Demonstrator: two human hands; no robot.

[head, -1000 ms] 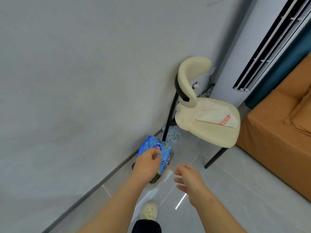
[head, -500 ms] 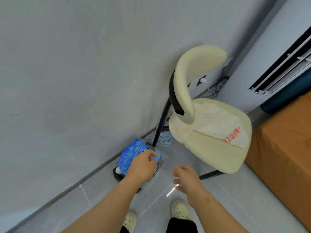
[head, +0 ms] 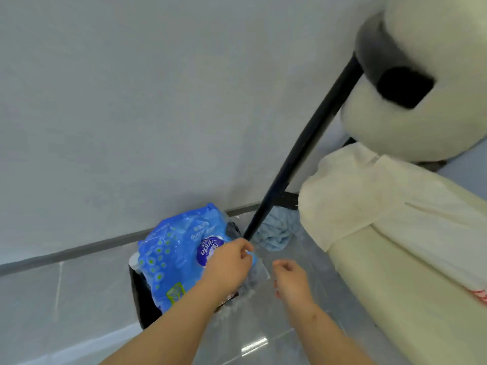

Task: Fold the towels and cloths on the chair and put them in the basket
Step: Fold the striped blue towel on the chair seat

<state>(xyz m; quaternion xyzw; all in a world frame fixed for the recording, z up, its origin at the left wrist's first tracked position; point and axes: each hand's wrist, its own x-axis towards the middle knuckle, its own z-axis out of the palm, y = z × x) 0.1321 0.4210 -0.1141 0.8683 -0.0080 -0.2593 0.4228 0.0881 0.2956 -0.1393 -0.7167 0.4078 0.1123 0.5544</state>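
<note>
Pinching blue plastic pack (head: 179, 259) w/ left hand (head: 229, 267); right hand (head: 290, 280) half-curled, empty; pack probably could slip off black basket (head: 142, 301) beneath.

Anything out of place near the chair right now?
Yes: a crumpled light blue cloth lies on the floor under the chair, beside its black leg, not on the seat with the cream cloth.

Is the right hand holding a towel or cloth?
No, the right hand hangs loosely curled and empty above the floor, while the left hand pinches the blue plastic package.
</note>
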